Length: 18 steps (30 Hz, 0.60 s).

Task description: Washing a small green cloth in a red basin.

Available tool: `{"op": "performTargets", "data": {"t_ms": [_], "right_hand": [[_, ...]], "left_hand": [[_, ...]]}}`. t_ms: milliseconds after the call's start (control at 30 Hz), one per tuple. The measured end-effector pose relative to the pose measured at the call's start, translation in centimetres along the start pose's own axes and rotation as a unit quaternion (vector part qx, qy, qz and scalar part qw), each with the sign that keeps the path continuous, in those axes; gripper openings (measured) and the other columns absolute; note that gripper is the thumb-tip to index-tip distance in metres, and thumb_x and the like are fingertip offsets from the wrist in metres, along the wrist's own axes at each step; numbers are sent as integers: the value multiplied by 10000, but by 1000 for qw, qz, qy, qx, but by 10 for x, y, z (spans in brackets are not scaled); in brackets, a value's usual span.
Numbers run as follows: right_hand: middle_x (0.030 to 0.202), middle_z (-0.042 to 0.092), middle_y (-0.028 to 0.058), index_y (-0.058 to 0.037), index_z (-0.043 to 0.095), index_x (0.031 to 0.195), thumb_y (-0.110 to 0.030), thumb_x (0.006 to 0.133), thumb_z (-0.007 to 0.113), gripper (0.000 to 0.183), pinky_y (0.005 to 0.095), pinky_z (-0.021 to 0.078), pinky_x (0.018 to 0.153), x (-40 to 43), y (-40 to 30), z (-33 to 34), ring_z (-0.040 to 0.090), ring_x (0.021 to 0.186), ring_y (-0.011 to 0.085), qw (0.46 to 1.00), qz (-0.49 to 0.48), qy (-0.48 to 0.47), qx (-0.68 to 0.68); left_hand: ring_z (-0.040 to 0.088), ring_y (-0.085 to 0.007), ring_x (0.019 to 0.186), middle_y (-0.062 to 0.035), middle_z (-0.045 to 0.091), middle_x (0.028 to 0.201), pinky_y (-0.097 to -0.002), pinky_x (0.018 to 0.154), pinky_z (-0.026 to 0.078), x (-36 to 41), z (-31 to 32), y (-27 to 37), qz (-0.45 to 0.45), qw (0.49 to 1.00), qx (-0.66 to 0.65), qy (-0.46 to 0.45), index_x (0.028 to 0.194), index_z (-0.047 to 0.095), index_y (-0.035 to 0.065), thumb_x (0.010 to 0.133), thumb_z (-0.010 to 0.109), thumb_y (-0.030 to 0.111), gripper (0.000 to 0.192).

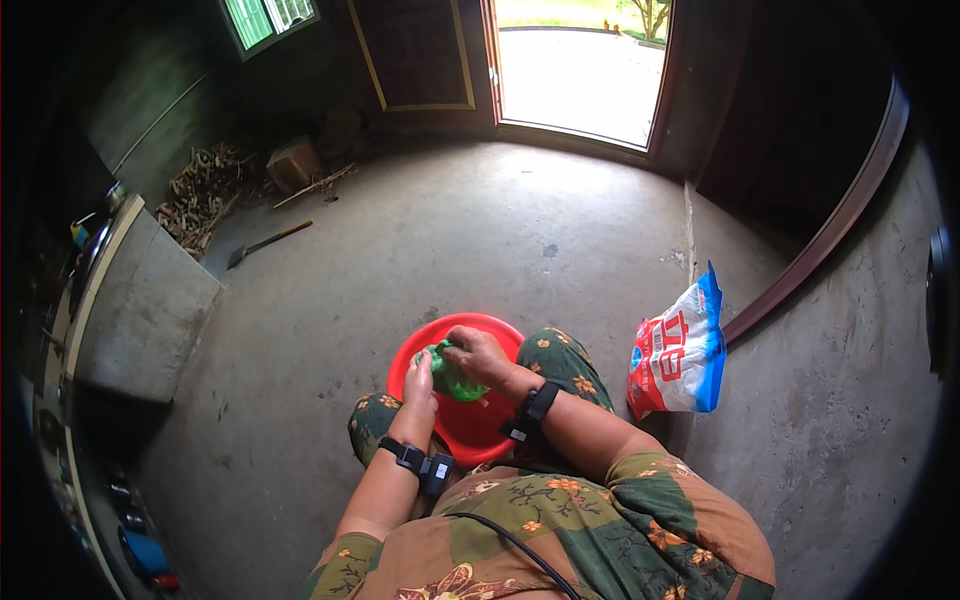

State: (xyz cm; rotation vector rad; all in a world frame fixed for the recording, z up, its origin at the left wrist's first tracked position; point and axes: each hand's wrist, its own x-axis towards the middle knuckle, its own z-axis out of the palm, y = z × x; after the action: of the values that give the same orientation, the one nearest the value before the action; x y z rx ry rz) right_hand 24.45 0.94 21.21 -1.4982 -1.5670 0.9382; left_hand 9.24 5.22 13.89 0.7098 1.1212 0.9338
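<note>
Both of my hands grip a green plastic bag (456, 381) above a red plastic basin (480, 433). My left hand (420, 382) pinches the bag's left side, thumb up. From the upper right, my right hand (480, 356) holds its top edge with bent fingers. The bag is crumpled, and a small pale thing (483, 402) shows at its lower right; what it is I cannot tell. The basin sits between my knees, partly hidden by my forearms. Black straps with small boxes circle both wrists.
A white, red and blue detergent bag (679, 352) stands upright to my right, by the wall. Far left are a long-handled axe or hoe (270, 244), piled firewood (196, 195) and a cardboard box (293, 165). A concrete stove counter (142, 300) borders the left; an open doorway (577, 82) lies ahead.
</note>
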Motion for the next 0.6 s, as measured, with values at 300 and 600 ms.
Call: {"op": "performTargets", "data": {"t_ms": [300, 600], "right_hand": [[939, 589, 83, -14, 577, 938, -160, 792, 670, 227, 317, 451, 812, -3, -9, 0, 567, 917, 179, 954, -175, -174, 171], [974, 596, 227, -31, 554, 997, -245, 876, 490, 254, 462, 459, 721, 3, -1, 11, 584, 908, 389, 989, 35, -14, -143]], "left_hand": [[547, -226, 1024, -56, 565, 1096, -373, 810, 465, 3, -1, -11, -72, 865, -270, -416, 1147, 520, 131, 912, 459, 482, 426], [594, -179, 888, -46, 600, 976, -325, 783, 490, 5, 7, -14, -56, 990, -101, -79, 1060, 564, 78, 918, 522, 333, 295]]}}
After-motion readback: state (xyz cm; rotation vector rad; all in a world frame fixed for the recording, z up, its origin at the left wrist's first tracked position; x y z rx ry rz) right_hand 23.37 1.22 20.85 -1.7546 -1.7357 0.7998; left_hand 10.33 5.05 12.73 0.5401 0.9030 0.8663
